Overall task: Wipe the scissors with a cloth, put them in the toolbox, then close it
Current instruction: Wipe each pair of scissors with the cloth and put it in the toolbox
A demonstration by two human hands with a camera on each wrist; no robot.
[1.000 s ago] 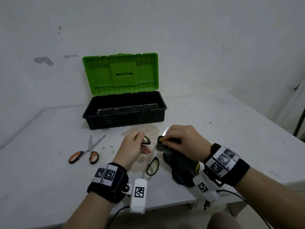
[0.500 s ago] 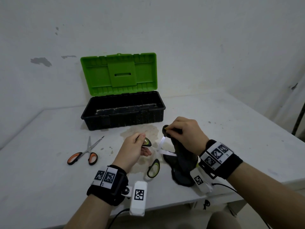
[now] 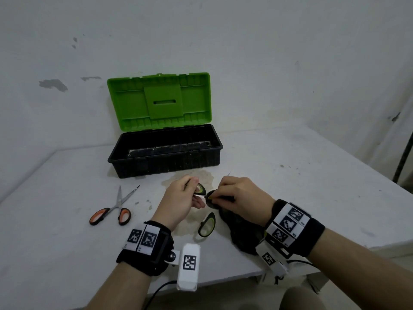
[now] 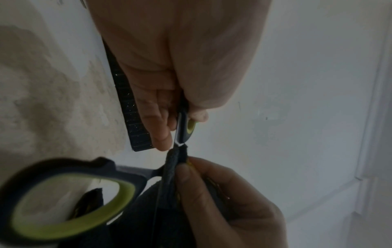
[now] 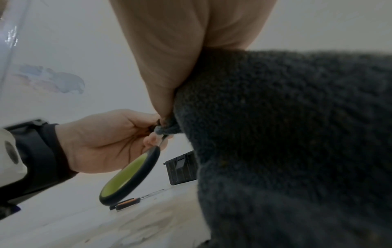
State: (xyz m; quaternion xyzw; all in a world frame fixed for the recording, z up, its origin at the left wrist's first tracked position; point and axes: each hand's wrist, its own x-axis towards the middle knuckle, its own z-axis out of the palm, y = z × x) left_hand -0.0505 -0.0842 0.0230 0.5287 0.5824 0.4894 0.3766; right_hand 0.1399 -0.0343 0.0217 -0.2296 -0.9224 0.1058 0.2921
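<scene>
Scissors, count: two pairs. The green-handled scissors (image 3: 206, 223) are held above the table, blades spread wide; the orange-handled scissors (image 3: 111, 211) lie flat on the table's left side, well apart from the hands.
Cloth, count: one dark cloth (image 3: 241, 231), bunched at the top in the right hand, its loose end hanging to the table edge.
Toolbox, count: one black toolbox (image 3: 165, 161) at the back of the table, against the wall.
Toolbox lid: green lid (image 3: 158, 101) standing upright, fully raised.
Toolbox contents: neither pair of scissors is inside; a dusty floor shows, and anything else in it cannot be made out.
Left hand: the left hand (image 3: 178, 200) pinches one green handle loop between thumb and fingers; the second loop hangs free below.
Right hand: the right hand (image 3: 241, 193) pinches the cloth folded round a blade, close to the pivot; a blade tip pokes out beyond the knuckles.
Hands, relation: nearly touching, just in front of the toolbox.
Table: white table (image 3: 312, 175), with a brownish stain (image 3: 201, 175) under the hands.
</scene>
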